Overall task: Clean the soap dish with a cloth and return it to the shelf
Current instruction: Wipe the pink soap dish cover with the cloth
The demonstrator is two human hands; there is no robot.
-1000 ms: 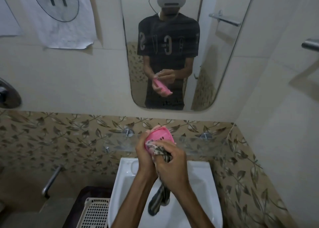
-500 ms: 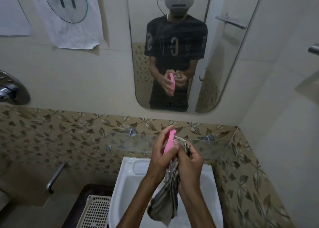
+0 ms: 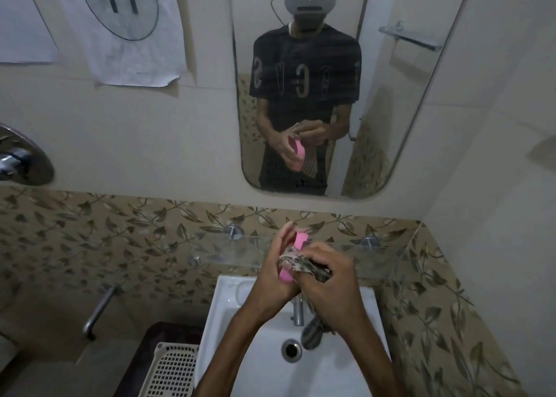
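Observation:
My left hand grips a pink soap dish, held on edge above the white sink. My right hand presses a patterned brown cloth against the dish's inner side; the cloth's loose end hangs down over the basin. A clear glass shelf runs along the leaf-patterned tiles just behind my hands. Most of the dish is hidden by fingers and cloth.
A chrome tap stands under my hands, the drain below it. A mirror hangs above the shelf. A white perforated basket sits left of the sink, with a metal grab bar and a wall valve further left.
The dish went from facing me to standing on edge. My right hand has shifted with the cloth, now bunched over the dish's middle. The view dropped slightly, revealing the drain.

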